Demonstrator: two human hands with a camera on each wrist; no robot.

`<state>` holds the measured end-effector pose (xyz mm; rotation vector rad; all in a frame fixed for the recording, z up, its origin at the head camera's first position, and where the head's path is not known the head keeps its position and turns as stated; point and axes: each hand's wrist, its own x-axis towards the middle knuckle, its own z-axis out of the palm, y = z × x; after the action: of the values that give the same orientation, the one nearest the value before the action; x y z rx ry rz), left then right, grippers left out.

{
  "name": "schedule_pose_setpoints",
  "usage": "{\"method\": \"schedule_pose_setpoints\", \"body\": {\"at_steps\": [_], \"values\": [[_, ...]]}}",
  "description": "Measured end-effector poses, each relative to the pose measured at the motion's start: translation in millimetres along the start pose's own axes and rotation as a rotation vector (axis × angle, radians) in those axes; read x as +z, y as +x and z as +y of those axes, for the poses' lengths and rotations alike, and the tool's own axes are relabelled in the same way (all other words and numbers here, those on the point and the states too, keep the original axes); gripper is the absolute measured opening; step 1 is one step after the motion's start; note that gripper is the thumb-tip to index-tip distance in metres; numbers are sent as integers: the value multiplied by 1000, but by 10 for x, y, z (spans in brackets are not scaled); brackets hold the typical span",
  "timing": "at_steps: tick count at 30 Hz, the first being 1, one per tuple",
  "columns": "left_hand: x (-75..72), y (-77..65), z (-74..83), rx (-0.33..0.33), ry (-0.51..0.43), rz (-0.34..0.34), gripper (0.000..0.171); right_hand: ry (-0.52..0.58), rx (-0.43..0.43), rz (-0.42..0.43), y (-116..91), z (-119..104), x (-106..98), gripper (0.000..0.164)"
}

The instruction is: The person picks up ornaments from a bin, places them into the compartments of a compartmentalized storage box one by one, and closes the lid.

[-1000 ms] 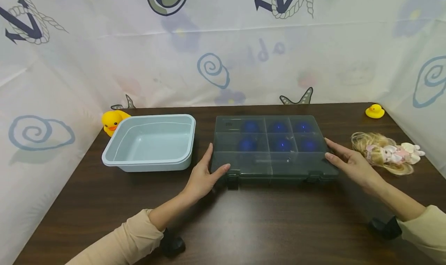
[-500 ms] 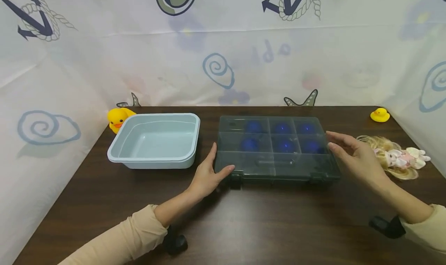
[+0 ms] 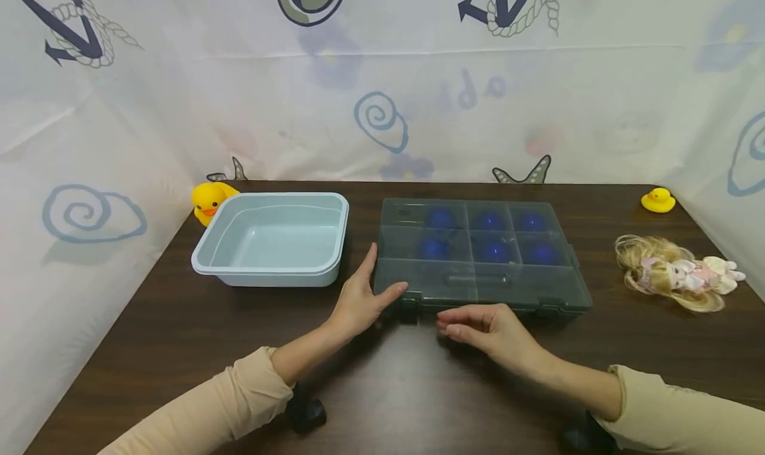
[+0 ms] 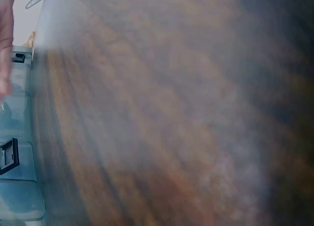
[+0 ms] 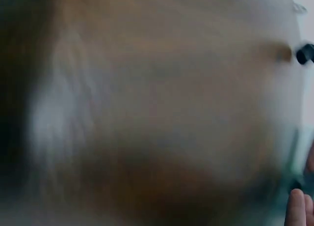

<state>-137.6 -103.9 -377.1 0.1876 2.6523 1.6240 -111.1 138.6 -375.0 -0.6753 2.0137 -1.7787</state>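
Note:
A dark translucent compartment box (image 3: 418,272), lid down, lies on the table. Several round blue things (image 3: 495,250) show through its back compartments, and a faint elongated shape shows in the front row. My left hand (image 3: 357,303) rests at the front left corner, fingers straight along the left side, thumb over the front edge. Just beside that thumb a dark clasp (image 3: 409,317) juts downward. A second clasp (image 3: 551,307) sits at the front right. My right hand (image 3: 499,335) hovers before the front edge, fingers loosely bent and apparently holding nothing. Both wrist views mostly show blurred table.
Left of the box stands a pale blue basin (image 3: 281,274), with a yellow rubber duck (image 3: 209,199) behind its corner. On the right lie a blond doll (image 3: 681,272) and a smaller rubber duck (image 3: 658,200). Printed cloth (image 3: 287,123) walls the dark wooden table (image 3: 179,349).
My right hand has left the box's right side and moved left and nearer, to the front edge. My left hand stays at its corner. The whole view has shifted slightly.

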Motion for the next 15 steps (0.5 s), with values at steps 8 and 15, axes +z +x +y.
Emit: {"method": "schedule_pose_setpoints", "body": {"at_steps": [8, 15], "values": [[0, 25, 15, 11, 28, -8, 89, 83, 219, 29, 98, 104, 227, 44], [-21, -2, 24, 2, 32, -3, 88, 125, 224, 67, 230, 120, 326, 40]]}}
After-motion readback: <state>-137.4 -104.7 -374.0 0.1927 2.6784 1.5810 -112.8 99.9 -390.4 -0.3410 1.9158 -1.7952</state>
